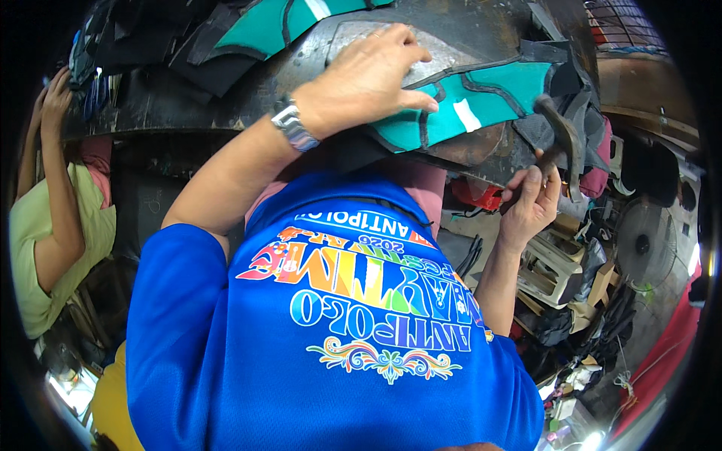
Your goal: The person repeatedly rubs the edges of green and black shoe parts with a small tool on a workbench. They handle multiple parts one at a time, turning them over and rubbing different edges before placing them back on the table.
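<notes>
A teal fabric piece with black trim and a white strip lies at the near edge of the dark worktable. Above its left part is my left hand, with a metal-band watch on the wrist. The thumb is apart from the loosely bent fingers and reaches over the teal fabric; nothing shows in this hand. My right hand, lower and to the right, is closed round the handle of a hammer. The hammer's head is raised beside the right end of the fabric. Whether it touches the fabric I cannot tell.
Another teal piece and several black sheets lie farther back on the left. Grey and black scraps hang at the table's right corner. A co-worker's arm is at far left; a fan stands on the right.
</notes>
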{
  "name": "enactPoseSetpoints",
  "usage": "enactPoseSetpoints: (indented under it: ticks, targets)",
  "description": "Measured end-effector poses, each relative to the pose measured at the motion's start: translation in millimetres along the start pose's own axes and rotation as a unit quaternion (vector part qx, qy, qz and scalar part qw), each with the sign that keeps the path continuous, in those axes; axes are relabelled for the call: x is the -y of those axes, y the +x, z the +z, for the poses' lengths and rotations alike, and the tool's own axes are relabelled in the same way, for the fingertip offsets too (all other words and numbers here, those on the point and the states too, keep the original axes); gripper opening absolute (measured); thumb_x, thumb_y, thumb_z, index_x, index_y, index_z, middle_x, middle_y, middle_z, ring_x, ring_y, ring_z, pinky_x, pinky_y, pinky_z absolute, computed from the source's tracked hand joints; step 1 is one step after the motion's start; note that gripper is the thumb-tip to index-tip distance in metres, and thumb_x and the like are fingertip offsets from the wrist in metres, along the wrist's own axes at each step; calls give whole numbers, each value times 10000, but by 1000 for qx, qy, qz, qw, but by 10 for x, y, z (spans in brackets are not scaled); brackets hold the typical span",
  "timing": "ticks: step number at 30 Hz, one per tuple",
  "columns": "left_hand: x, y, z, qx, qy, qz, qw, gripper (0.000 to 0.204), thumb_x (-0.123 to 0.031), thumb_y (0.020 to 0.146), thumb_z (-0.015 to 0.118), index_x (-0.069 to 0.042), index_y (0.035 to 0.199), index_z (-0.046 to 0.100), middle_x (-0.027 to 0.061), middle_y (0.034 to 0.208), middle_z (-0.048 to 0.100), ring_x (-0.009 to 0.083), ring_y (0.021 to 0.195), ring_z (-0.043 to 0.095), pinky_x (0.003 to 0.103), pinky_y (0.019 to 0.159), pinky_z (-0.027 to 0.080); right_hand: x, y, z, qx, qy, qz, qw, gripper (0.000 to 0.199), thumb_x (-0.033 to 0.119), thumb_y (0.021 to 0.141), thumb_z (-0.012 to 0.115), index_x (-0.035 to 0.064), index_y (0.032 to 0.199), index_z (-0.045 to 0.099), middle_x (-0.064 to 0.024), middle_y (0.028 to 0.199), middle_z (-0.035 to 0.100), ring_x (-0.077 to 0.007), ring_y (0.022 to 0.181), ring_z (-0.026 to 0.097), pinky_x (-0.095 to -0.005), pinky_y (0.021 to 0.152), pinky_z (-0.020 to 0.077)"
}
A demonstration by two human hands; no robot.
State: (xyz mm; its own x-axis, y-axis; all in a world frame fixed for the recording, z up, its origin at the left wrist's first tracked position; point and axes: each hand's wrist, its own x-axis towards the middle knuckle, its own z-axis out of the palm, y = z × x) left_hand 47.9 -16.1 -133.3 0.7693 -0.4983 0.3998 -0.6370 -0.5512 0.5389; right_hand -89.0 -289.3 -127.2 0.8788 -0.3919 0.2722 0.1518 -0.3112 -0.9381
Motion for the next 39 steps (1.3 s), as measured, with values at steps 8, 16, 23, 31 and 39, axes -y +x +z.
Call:
enactPoseSetpoints:
  ticks: [8,16,23,31,39]
  targets:
    - [-158,71,288,34,-129,6,991,423,-201,805,792,-39,1149,605,161,1071,664,365,992,653,420,873,526,-627,240,-560,-130,-174,-76,973,276,161,979,665,-1,1201,633,-46,887,676,-129,704,610,-263,625,481]
    - [-80,296,-87,-9,-219,-61,974,394,-129,901,736,-66,1257,580,94,931,719,142,850,677,287,769,553,-565,626,-195,9,-413,-102,905,379,198,901,694,112,1268,652,-142,1061,662,-345,986,613,-432,868,480]
    - [469,419,-765,-44,94,-113,988,466,-198,873,734,-94,1309,607,200,1047,716,315,919,711,389,841,562,-612,610,135,-28,-462,-162,871,507,124,858,683,145,1358,605,-152,1098,626,-336,1048,595,-450,935,450]
    - [106,229,-843,-141,73,-20,987,346,-110,804,779,-50,1134,694,117,1024,698,308,904,692,386,834,552,-390,557,203,-26,-279,-135,951,613,-23,818,656,133,1404,570,-107,1174,577,-248,1107,572,-375,999,441]
    - [-884,-86,-1601,-188,-197,251,929,259,-168,891,732,-89,1136,708,40,1011,698,131,869,664,314,777,527,1342,249,92,56,205,-369,905,222,160,964,562,20,1123,631,-148,1046,675,-255,907,640,-394,897,482]
